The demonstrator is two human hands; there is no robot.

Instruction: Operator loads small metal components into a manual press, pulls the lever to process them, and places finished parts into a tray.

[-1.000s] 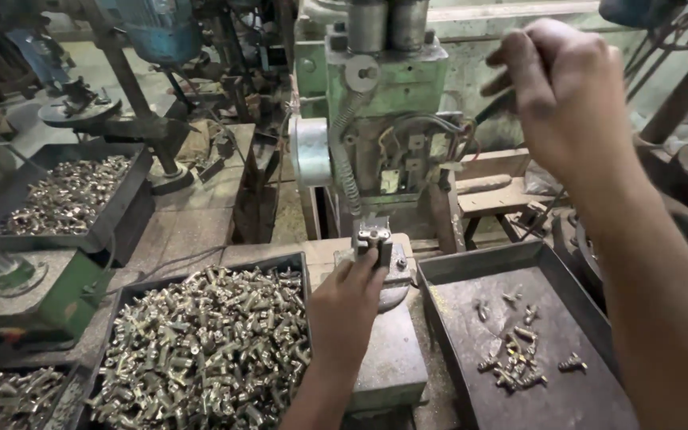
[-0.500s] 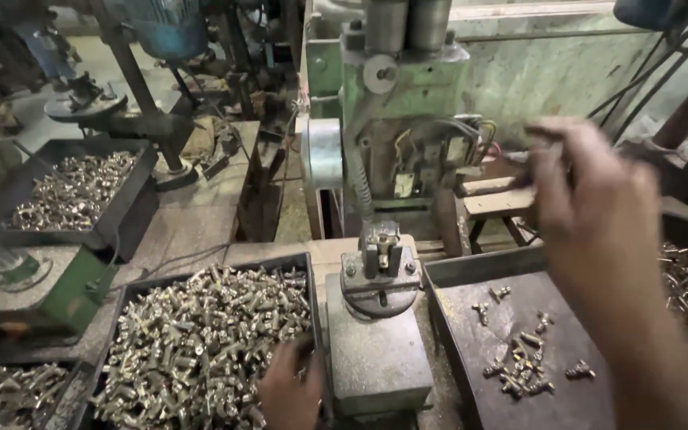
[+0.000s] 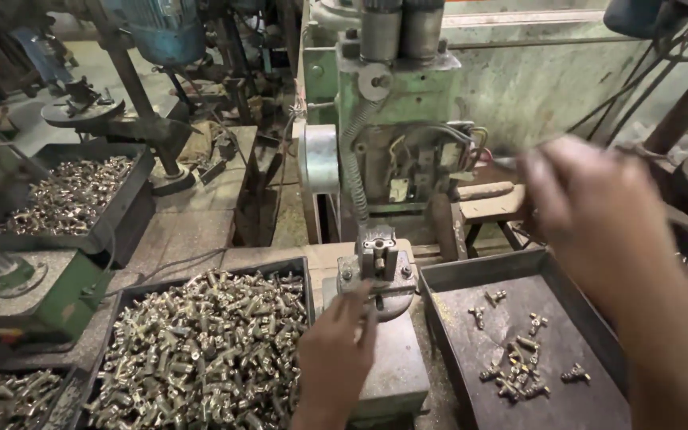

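- Two hands in the frame, well apart: the left hand sits low at bottom centre, the right hand is up at the right, blurred.
- Left hand lies on the front edge of the grey machine block, fingers curled toward the small clamp fixture just above it; whether it pinches a part between its fingertips I cannot tell, the back of the hand covers them.
- Right hand hangs over the back edge of the dark metal tray at lower right, fingers loosely bent; the blur hides whether it grips anything.
- A thin lever shows just left of that right hand, near its fingertips; contact is not clear.
- In the dark tray, a small scatter of finished brass fittings lies toward the centre and the near side.
- Left of the machine block, a black bin is heaped full of raw brass fittings, right beside the left wrist.
- Green drill press rises at top centre, directly behind the clamp fixture.
- Upper left of the frame: another tray of fittings on a tabletop, under a second press column.
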